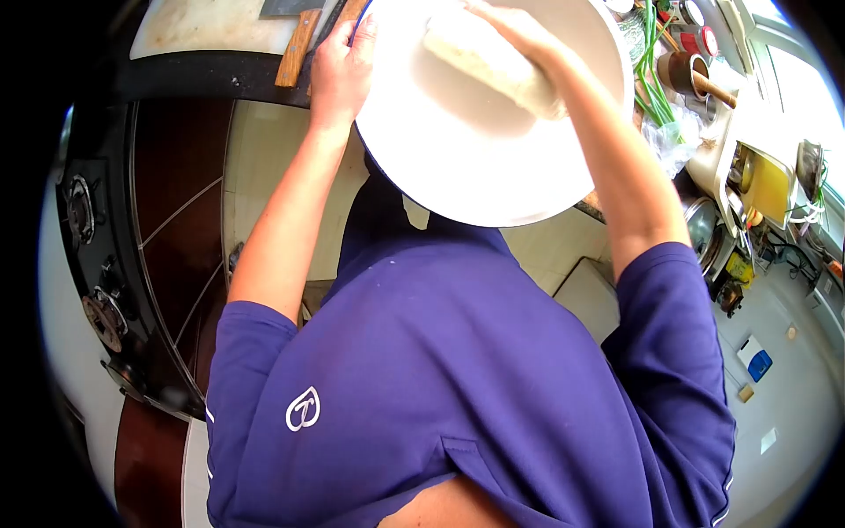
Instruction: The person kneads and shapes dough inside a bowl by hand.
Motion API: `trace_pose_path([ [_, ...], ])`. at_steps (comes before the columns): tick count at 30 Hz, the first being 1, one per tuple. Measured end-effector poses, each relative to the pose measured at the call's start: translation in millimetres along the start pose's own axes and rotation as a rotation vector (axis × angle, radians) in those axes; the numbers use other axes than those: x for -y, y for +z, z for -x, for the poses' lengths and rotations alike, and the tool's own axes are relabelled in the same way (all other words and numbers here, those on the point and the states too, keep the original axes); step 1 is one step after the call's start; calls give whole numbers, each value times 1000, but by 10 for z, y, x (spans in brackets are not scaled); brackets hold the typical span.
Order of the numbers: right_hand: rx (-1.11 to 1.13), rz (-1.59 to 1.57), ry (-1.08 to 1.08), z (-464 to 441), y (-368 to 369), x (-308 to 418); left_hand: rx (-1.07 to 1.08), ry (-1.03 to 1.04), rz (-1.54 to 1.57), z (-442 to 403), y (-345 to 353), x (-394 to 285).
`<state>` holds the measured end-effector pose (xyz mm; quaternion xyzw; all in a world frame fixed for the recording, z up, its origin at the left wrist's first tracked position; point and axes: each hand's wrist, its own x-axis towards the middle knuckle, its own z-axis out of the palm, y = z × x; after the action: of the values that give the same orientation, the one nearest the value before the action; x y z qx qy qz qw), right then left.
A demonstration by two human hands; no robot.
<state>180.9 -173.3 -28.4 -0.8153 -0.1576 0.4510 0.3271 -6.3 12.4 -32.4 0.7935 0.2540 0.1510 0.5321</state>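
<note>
A large white basin (475,180) with a blue rim is at the top centre, in front of my body. My left hand (343,75) grips its left rim, with the thumb along the edge. In the basin lies a thick, pale roll of dough (488,66). My right hand (519,33) rests over the upper side of the dough, its fingers curled on it. The fingertips are partly cut off by the top edge of the view.
On the left counter lie a cutting board (216,31) and a wooden-handled knife (299,46). A gas stove (92,255) stands farther left. At right are green onions (650,75), a mortar (682,72) with a pestle, jars (695,40) and a dish rack (717,163).
</note>
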Motion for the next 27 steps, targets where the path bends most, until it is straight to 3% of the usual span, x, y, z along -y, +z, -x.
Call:
trace_pose_path([
  [2,-16,351,-178,8,-306,62,12,-5,-19,-6,-15,65],
  [3,-29,325,-20,256,-311,324,30,-2,-28,-47,-40,148],
  [5,-70,672,-129,398,-356,244,46,-18,34,14,-13,75],
  [6,-242,820,-288,542,-293,212,-26,45,23,30,19,37],
  [8,-466,825,-511,606,-260,-195,11,15,-10,22,-13,80],
  [9,-290,1111,-371,799,-92,-89,15,16,-16,21,-26,87],
  [10,-135,1165,-272,1109,76,-4,21,18,-20,16,-29,85],
  [11,23,1211,-176,1418,243,79,27,21,-21,9,-18,83],
  [12,142,1034,-140,1591,344,33,32,21,-2,2,-9,87],
  [15,-51,1281,-231,1647,500,-985,50,20,49,-17,-15,148],
  [18,148,1086,37,1718,665,-737,67,27,105,-9,-8,179],
  [20,578,826,159,1713,799,-240,30,39,148,10,16,89],
  [22,537,535,86,1780,1011,133,46,15,117,-27,13,165],
  [27,602,447,-87,1745,867,-26,54,28,101,1,-12,114],
])
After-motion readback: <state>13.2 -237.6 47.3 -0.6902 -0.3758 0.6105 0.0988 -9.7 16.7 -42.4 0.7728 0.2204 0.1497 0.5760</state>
